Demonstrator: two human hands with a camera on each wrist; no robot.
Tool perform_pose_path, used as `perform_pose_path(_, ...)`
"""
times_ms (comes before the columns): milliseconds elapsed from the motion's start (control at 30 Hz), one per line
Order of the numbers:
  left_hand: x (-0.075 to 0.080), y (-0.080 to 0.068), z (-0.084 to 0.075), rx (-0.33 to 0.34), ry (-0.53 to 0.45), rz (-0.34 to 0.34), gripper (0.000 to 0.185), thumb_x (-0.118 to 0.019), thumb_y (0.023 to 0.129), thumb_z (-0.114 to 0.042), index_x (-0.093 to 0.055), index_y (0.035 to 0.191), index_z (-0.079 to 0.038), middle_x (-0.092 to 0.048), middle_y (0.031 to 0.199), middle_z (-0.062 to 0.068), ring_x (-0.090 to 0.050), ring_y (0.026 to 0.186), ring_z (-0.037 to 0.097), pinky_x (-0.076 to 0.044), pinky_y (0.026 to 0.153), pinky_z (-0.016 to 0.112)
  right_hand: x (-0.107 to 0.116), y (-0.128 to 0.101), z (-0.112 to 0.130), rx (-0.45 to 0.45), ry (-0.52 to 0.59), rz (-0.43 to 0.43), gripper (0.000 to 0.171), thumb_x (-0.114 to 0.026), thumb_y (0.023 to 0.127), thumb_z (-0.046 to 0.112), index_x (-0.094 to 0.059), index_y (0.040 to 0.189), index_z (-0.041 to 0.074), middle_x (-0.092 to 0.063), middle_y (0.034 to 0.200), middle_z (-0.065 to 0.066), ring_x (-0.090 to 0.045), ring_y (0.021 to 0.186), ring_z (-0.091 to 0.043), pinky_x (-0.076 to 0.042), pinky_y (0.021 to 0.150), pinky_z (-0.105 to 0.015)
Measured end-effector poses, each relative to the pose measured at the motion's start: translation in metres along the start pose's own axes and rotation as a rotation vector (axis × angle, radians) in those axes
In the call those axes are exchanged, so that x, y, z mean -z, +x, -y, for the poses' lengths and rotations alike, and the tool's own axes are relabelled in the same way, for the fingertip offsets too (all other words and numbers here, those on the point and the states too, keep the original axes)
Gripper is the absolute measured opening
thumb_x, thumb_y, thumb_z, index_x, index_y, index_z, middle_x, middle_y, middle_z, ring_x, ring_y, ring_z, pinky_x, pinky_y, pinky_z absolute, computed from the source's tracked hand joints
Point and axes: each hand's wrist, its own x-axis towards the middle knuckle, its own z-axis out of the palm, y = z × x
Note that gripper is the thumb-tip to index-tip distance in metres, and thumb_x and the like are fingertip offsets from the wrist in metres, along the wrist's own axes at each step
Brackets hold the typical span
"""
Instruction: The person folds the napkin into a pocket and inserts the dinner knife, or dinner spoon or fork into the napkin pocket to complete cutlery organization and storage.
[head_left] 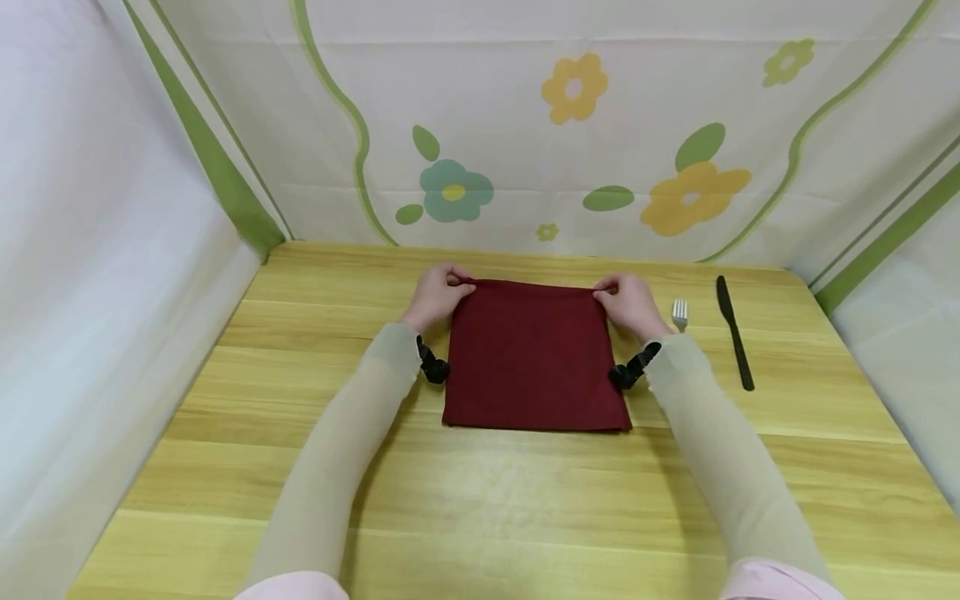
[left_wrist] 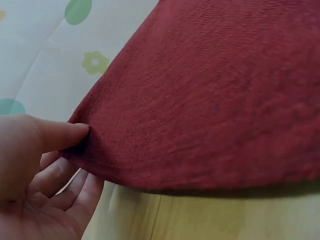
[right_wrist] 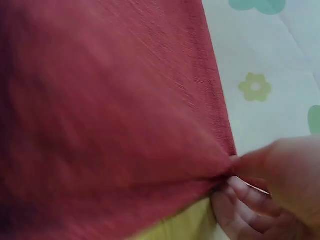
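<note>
A dark red cloth napkin [head_left: 534,354] lies as a folded square in the middle of the wooden table [head_left: 480,500]. My left hand [head_left: 438,296] pinches its far left corner between thumb and fingers. My right hand [head_left: 628,302] pinches the far right corner. In the left wrist view the thumb of the left hand [left_wrist: 35,165] presses on top of the napkin [left_wrist: 210,95] with fingers under its lifted edge. The right wrist view shows the right hand [right_wrist: 270,190] nipping the corner of the napkin [right_wrist: 110,115], raised slightly off the table.
A silver fork [head_left: 679,314] lies just right of my right hand, partly hidden by the wrist. A black knife [head_left: 734,332] lies farther right. Flowered cloth walls [head_left: 570,125] enclose the table at the back and both sides.
</note>
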Motion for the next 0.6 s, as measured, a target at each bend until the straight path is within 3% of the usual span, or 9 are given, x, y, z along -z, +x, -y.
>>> perform_pose_path(167,-0.001,-0.001,0.002,-0.009,-0.026,0.008,0.041,-0.070,0.098,-0.012,-0.061,0.137,-0.002,-0.063,0.131,0.016,-0.057,0.121,0.029,-0.046,0.102,0.042,0.002,-0.006,-0.003,-0.059,0.161,-0.057,0.030,-0.061,0.102,0.010,-0.066,0.127,-0.005,-0.067,0.111,-0.023,-0.068,0.089,-0.030,-0.058,0.075,-0.038)
perform_pose_path(300,0.008,-0.008,0.005,0.008,-0.081,0.006,0.056,-0.073,0.096,-0.014,-0.052,0.147,-0.003,-0.055,0.141,0.020,-0.053,0.127,0.031,-0.045,0.104,0.042,0.011,-0.018,-0.006,-0.107,0.281,-0.069,0.038,-0.065,0.101,0.015,-0.062,0.134,-0.003,-0.065,0.114,-0.021,-0.071,0.092,-0.031,-0.060,0.077,-0.037)
perform_pose_path(433,0.022,-0.023,0.005,0.019,-0.093,0.007,0.059,-0.076,0.095,-0.021,-0.052,0.147,-0.005,-0.057,0.139,0.019,-0.056,0.123,0.030,-0.048,0.101,0.041,0.021,-0.031,-0.006,-0.073,0.262,-0.051,0.040,-0.068,0.100,0.024,-0.065,0.131,-0.001,-0.068,0.113,-0.019,-0.071,0.096,-0.034,-0.059,0.077,-0.037)
perform_pose_path(600,0.031,-0.044,0.006,0.029,-0.066,0.058,0.063,-0.078,0.094,-0.026,-0.053,0.145,-0.001,-0.061,0.134,0.018,-0.059,0.119,0.030,-0.049,0.100,0.042,0.025,-0.047,-0.005,0.013,0.197,-0.029,0.042,-0.073,0.097,0.032,-0.070,0.124,-0.001,-0.072,0.107,-0.017,-0.071,0.095,-0.033,-0.057,0.070,-0.027)
